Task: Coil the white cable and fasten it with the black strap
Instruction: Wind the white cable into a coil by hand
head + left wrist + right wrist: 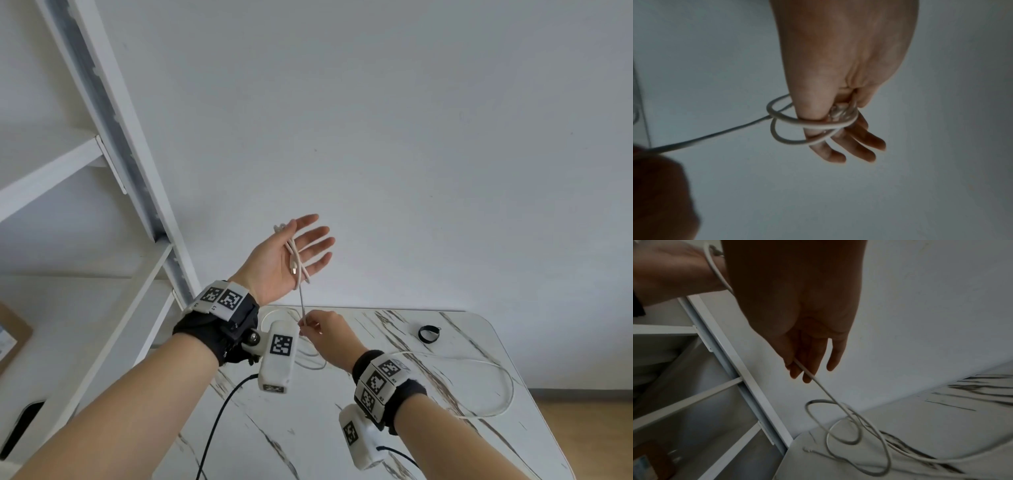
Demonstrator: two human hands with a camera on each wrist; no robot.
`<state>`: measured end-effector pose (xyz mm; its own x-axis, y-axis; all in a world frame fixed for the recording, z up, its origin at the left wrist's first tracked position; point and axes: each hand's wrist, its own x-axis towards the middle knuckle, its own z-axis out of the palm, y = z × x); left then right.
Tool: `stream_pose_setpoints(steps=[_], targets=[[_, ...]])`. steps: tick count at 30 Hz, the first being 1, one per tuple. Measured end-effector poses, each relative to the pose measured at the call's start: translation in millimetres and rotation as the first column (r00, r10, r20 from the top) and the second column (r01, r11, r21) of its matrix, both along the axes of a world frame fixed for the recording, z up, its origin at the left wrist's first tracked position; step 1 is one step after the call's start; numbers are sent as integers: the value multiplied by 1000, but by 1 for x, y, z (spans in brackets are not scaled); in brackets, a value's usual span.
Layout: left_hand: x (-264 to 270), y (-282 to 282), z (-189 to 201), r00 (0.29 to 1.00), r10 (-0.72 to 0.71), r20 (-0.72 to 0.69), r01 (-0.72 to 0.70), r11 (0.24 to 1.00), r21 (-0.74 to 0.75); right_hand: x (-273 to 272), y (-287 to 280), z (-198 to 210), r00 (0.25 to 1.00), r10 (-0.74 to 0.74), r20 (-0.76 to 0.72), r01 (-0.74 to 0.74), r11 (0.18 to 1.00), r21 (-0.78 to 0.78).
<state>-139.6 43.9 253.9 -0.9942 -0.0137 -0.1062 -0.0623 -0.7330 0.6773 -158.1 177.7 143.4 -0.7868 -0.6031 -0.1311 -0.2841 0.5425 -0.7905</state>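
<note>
Marble bench [462, 337] | white cable [297, 263] looped round my splayed left hand [281, 257], thumb pinning it | right hand [325, 337] pinched the feed | most lay uncoiled, black strap [428, 333] untouched.

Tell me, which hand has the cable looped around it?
The left hand, raised with fingers spread, wears the white cable loops; the right hand merely pinches a straight stretch below.

Tabletop [301, 421], white w/ dark marble-style veining & rounded far-rt corner, is carrying: white cable [511, 387], slack lying in loose loops near centre & sweeping in a wide curve toward rt edge; black strap [421, 335], curling into a small ring, sitting apart from cable near far edge; round white disc [270, 317], partly hidden, at far-left corner.
</note>
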Motion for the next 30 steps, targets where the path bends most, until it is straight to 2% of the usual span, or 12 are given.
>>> stream_pose_setpoints(steps=[4,8,12,16,20,25,30], targets=[[-10,-11,6,994,110,-15,-111,992,-56,3,9,-10,998,6,63,-6,1000,4],[-15,-20,5,989,145,-10,-144,973,-182,3,15,-5,998,-33,61,38,995,-89],[-17,-23,-10,988,154,21,-137,924,-356,-3,18,5,997,17,-79,-23,997,-73],[-17,-25,-24,985,168,46,-128,881,-455,-7,19,15,974,48,-222,-63,996,-60],[-13,-22,-33,988,127,92,-57,834,-548,-10,18,26,938,67,-339,-109,988,-109],[-4,-16,-39,975,47,215,102,770,-629,-9,13,44,901,115,-417,-185,974,-132],[7,-7,-40,939,-29,342,246,752,-612,-16,11,68,878,186,-440,-250,964,-91]])
